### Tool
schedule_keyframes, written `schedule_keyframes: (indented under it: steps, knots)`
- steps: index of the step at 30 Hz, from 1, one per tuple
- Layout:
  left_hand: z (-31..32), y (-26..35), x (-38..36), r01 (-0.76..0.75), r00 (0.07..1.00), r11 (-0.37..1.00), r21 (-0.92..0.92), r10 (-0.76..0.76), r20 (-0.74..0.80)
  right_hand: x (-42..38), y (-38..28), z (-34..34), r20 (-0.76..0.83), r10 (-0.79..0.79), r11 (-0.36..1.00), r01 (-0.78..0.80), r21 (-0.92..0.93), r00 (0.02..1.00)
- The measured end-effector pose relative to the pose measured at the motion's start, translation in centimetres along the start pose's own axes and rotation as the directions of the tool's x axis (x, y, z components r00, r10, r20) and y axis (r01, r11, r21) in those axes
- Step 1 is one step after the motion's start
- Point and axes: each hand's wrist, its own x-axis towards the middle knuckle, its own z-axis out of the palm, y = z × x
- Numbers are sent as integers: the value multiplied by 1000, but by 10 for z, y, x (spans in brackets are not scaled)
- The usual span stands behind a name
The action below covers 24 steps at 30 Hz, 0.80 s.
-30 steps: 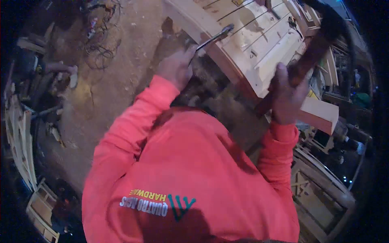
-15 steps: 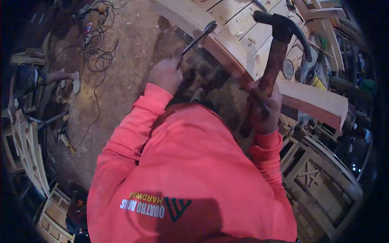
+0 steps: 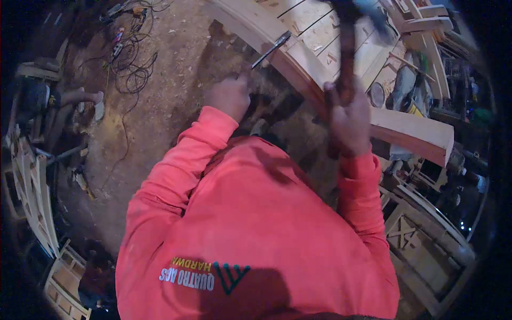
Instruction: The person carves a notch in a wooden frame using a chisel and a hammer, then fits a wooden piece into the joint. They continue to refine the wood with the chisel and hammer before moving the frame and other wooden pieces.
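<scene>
My left hand (image 3: 230, 96) grips a metal chisel (image 3: 271, 49) whose tip rests on the curved edge of a pale wooden panel (image 3: 320, 40). My right hand (image 3: 349, 120) is closed around the brown wooden handle of a hammer (image 3: 346, 48). The hammer stands raised and blurred above the panel, its dark head near the top of the view. Both arms wear red sleeves.
Sawdust and shavings cover the dirt floor (image 3: 160, 96). Tangled cables (image 3: 128, 58) lie at the upper left. Wooden frames (image 3: 32, 186) lean at the left. More wooden frames (image 3: 421, 240) and tools crowd the right side. Another person's arm (image 3: 80, 97) shows at the far left.
The hammer swung from tilted right to nearly upright and higher, now motion-blurred. My left hand and the chisel shifted slightly right along the panel's edge.
</scene>
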Motion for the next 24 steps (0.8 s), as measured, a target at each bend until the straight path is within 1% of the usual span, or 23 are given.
schedule_keyframes:
  steps: [2,3,5,6,8,10,12,14,17,18,19,20,22,23,24]
  knots:
    - [9,-5,4,-2,999,1000,15,1,47,-1,34,10,221,-4,993,29,-110,975]
    - [5,0,-1,-20,999,1000,5,20,36,-2,37,11,253,13,991,21,-135,967]
    - [-11,7,-2,-37,999,999,-8,37,-22,14,2,-20,145,-119,988,132,-79,982]
    - [-9,6,-3,-33,999,999,-23,33,4,18,-20,-41,95,-172,981,179,-74,980]
    - [-4,1,3,-27,998,999,-45,29,52,27,-58,-87,-9,-333,939,331,-94,943]
    - [-5,4,3,-29,1000,998,-59,28,-14,31,-87,-115,-79,-453,891,446,-84,888]
    - [1,3,2,-49,995,996,-70,43,-91,30,-99,-118,-102,-508,861,503,-74,855]
    - [10,0,2,-93,983,992,-80,78,-166,23,-76,-88,-65,-461,886,455,-91,885]
    - [-7,4,3,-42,995,999,24,44,-91,-4,7,0,83,-253,960,261,-105,964]
    - [-4,5,-5,-49,997,998,26,50,-55,-10,13,15,81,-163,984,168,-62,983]
    - [0,4,-1,-52,998,998,21,53,-45,-7,13,16,51,-90,996,91,-13,995]
    - [-2,-5,8,-59,997,997,42,61,-52,-3,8,3,2,-11,998,10,61,1000]
    - [-11,-4,1,-110,991,991,-69,105,-82,9,-14,-25,-92,152,965,-128,230,984]
    - [-23,-9,10,-138,984,985,-102,124,-127,10,-23,-30,-182,176,919,-95,382,968]
    - [-38,-9,13,-178,952,966,-187,121,-280,10,-20,-34,-170,185,905,-100,414,968]
